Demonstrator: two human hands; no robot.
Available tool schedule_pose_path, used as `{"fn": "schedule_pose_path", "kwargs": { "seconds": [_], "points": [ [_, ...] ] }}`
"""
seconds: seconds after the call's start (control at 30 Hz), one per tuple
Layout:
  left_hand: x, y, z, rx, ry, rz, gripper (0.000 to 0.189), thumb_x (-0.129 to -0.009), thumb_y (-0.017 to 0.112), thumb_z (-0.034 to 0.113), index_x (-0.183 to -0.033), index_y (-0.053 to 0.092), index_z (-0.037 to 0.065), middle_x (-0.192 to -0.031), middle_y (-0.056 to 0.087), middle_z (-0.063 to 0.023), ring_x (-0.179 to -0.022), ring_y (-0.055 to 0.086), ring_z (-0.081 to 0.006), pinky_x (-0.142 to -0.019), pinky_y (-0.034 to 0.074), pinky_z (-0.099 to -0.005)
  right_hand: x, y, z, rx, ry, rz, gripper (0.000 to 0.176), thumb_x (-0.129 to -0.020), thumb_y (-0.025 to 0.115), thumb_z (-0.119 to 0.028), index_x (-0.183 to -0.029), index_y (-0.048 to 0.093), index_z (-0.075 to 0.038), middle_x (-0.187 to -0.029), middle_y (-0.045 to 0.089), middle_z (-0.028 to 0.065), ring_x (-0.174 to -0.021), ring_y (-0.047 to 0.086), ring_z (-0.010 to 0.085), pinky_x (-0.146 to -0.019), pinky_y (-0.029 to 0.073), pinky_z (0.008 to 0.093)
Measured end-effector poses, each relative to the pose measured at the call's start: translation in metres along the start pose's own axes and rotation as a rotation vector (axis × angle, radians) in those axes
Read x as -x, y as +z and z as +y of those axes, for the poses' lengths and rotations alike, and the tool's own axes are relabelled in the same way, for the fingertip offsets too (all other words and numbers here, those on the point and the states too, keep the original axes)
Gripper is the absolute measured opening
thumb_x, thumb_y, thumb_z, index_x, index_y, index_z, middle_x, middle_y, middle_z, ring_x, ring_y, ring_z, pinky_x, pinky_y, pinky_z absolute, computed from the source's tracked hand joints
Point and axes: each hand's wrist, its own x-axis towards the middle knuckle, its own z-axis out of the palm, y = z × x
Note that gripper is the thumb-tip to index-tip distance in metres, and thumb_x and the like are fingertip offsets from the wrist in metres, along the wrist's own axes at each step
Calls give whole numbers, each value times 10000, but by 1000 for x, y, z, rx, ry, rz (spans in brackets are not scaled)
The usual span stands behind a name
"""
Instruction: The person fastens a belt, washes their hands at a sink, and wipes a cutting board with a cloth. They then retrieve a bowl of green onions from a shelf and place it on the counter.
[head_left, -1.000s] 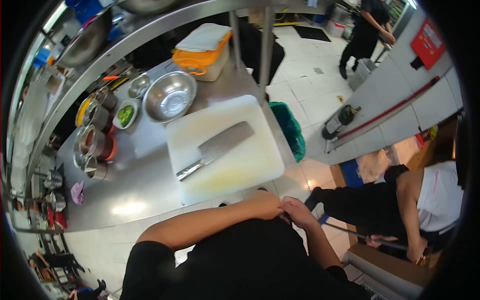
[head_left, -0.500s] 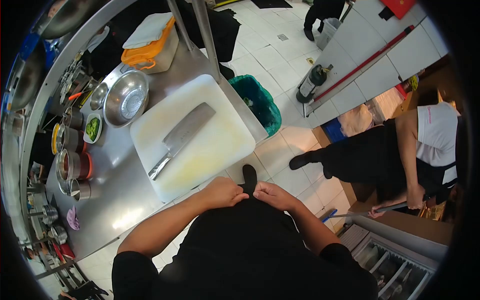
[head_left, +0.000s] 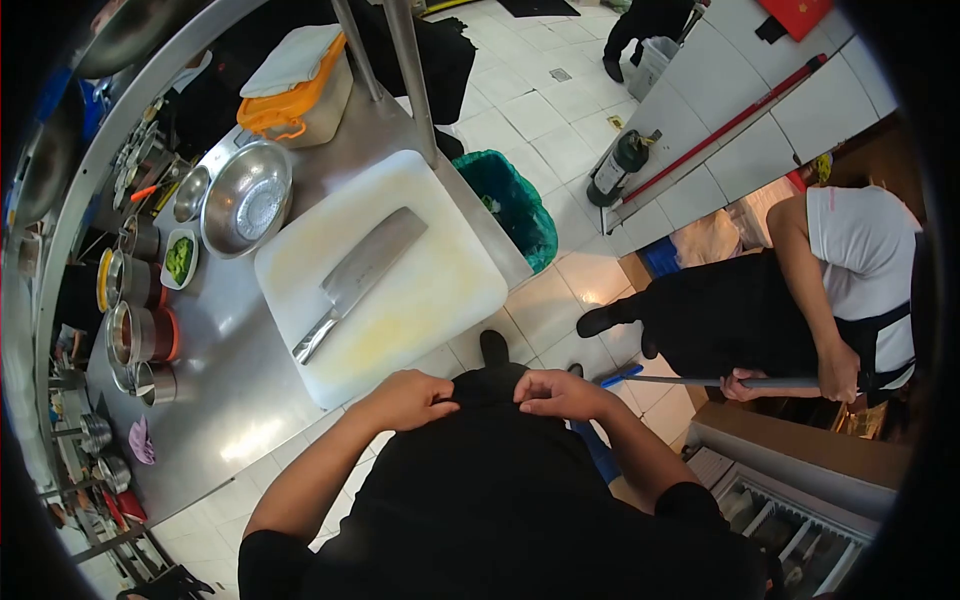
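Note:
My left hand (head_left: 408, 400) is closed at the front of my waist, its fingers pinching the black garment (head_left: 480, 470) I wear. A short way to the right, my right hand (head_left: 562, 394) also has its fingers curled on the same black cloth. Dark fabric spans the gap between the two hands. Beyond my left hand, a cleaver (head_left: 375, 260) lies flat on a white cutting board (head_left: 450, 290), its metal handle towards the board's near left edge. Neither hand touches the cleaver or the board.
On the steel counter (head_left: 215, 400) stand a metal bowl (head_left: 247, 198), a dish of green vegetables (head_left: 180, 260) and an orange-lidded container (head_left: 300, 110). A green-lined bin (head_left: 530, 225) stands beyond the counter. At right, a co-worker (head_left: 740, 310) holds a long pole (head_left: 690, 380).
My hands have moved apart along the cloth, the left one to the left and the right one slightly right. The co-worker's pole with its blue end has shifted left and up.

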Motion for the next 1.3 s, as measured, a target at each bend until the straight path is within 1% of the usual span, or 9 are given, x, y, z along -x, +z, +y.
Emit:
{"fn": "schedule_pose_path", "kwargs": {
  "seconds": [0.17, 0.23, 0.37, 0.53, 0.6, 0.67, 0.93, 1.17, 1.3],
  "points": [
    [24, -2, -28, 118, -22, -104, 121, -740, 608, 72, -725, 489, 58, -714, 526, -51, -668, 507, -188, -604, 410, -322, 5, -14, -15, -29, 58, -56, 201, -848, 602, -143, -1013, 546, -43, -846, 588, 7, -792, 551, 75, -707, 445, 232],
    [30, 4, -37, 378, 35, -129, 126, -712, 581, 3, -803, 514, 57, -870, 533, -30, -794, 501, -144, -707, 426, -291, 4, -22, -30, 237, 341, -161, 212, -832, 615, -170, -985, 568, -31, -796, 592, 13, -724, 550, 82, -653, 450, 241],
    [36, 16, -43, 497, 118, -58, 173, -717, 580, 5, -875, 528, 53, -828, 490, -12, -745, 490, -136, -703, 424, -269, -4, -33, -47, 395, 419, -138, 192, -823, 621, -195, -899, 581, -23, -727, 569, 4, -668, 535, 80, -611, 446, 247],
    [38, 22, -40, 524, -39, -1, 222, -699, 584, -16, -905, 540, 56, -816, 497, -12, -709, 480, -124, -645, 412, -254, -25, -24, -38, 152, 150, 61, 193, -883, 564, -217, -828, 565, -32, -703, 520, -14, -660, 525, 95, -623, 453, 250],
    [38, 24, -35, 565, -78, 43, 213, -700, 587, -11, -897, 539, 57, -798, 494, -11, -696, 474, -122, -631, 408, -254, -29, -12, -33, 83, 247, 132, 189, -915, 517, -218, -848, 564, -47, -758, 541, 6, -699, 528, 106, -632, 456, 255],
    [39, 30, -33, 611, -123, 80, 205, -701, 591, -7, -888, 538, 58, -779, 491, -10, -682, 468, -120, -618, 404, -255, -38, -5, -3, -346, 27, 269, 171, -924, 496, -208, -846, 532, -60, -818, 559, 37, -736, 525, 119, -636, 451, 264],
    [47, 33, -27, -7, -249, 412, 262, -617, 615, 4, -779, 417, 58, -738, 513, -133, -737, 540, -328, -623, 423, -398, -45, 19, -3, -640, -68, 387, 215, -952, 421, -208, -781, 448, -80, -699, 490, 53, -635, 474, 174, -638, 421, 314],
    [47, 29, -35, 271, -310, 131, 274, -652, 612, 20, -874, 459, 67, -780, 552, -109, -728, 551, -283, -640, 428, -370, -48, 19, 0, -865, -212, 521, 230, -955, 414, -228, -775, 435, -86, -637, 429, 23, -563, 406, 140, -552, 369, 271],
    [64, 20, -54, 403, -322, 71, 298, -656, 614, 4, -917, 481, 64, -727, 511, -37, -688, 486, -161, -612, 399, -301, -46, 28, 4, -849, -166, 518, 241, -960, 399, -239, -774, 437, -90, -623, 415, 9, -541, 383, 120, -512, 335, 257]
  ]
}}
